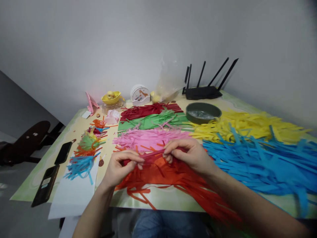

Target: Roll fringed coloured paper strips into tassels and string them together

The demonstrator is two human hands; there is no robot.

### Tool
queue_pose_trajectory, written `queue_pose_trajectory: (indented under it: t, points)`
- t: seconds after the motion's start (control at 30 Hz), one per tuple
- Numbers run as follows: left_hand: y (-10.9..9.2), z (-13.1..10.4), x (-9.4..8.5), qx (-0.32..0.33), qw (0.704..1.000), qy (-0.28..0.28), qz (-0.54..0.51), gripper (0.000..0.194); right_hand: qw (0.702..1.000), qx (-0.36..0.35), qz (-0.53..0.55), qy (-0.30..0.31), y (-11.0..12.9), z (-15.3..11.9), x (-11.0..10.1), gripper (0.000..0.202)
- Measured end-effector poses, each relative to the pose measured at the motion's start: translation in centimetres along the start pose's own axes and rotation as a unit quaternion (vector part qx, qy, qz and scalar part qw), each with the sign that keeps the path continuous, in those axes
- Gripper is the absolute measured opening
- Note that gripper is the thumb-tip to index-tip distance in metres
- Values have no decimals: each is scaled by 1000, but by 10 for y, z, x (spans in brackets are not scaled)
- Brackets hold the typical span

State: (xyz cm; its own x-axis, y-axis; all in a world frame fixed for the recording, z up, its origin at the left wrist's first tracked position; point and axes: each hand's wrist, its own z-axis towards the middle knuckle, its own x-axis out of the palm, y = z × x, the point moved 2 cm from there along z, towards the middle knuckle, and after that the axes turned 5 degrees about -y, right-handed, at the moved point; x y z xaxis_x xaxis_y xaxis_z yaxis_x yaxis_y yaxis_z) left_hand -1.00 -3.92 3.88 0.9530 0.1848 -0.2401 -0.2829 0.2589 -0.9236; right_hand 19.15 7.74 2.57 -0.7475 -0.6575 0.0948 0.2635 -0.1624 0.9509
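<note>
Between my hands a dark red paper-like strip (154, 154) stretches nearly level. My left hand (125, 165) pinches its left end, and the fingers of my right hand (187, 153) are closed on the right end. Just beneath both hands spreads a pile of orange-red fringed sheet (148, 177), with strips hanging toward the table's front edge. Behind the strip lie pink fringe (151, 138), green fringe (148, 122) and dark red fringe (146, 111). Blue fringe (257, 165) and yellow fringe (247, 125) lie to the right. Both fingertips' exact hold is partly hidden.
Small multicoloured tassels (90, 140) lie at left, some on white paper (74, 195). Two phones (63, 153) rest near the left edge. Farther back are a yellow bowl (111, 99), a coaster holder (140, 95), a dark round dish (203, 112) and a black router (203, 93).
</note>
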Motion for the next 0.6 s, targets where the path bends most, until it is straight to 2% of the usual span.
queue_pose_trajectory:
  t: [0.1, 0.2, 0.27, 0.4, 0.47, 0.5, 0.53, 0.6]
  points:
    - [-17, 4, -3, 5, 989, 93, 116, 15, 990, -75, -110, 39, 10, -2, 1, 23]
    - [-32, 12, -1, 4, 981, 95, 169, 13, 964, -162, -196, 80, 19, -3, 4, 27]
    - [-34, 17, 6, -15, 980, 106, 170, 18, 950, -201, -219, 96, 22, -4, 7, 28]
    - [-25, 20, 19, -58, 971, 164, 165, 19, 938, -228, -238, 112, 21, -8, 6, 29]
    - [-19, 20, 19, -15, 965, 144, 217, 21, 931, -235, -250, 121, 20, -10, 2, 28]
    - [-16, 20, 18, 32, 957, 122, 263, 19, 931, -228, -257, 126, 19, -9, -1, 27]
    - [-14, 19, 16, 93, 939, 95, 317, 17, 934, -207, -259, 130, 18, -8, -4, 26]
    - [-11, 19, 13, 230, 878, 42, 419, 14, 955, -122, -240, 127, 15, 0, -9, 29]
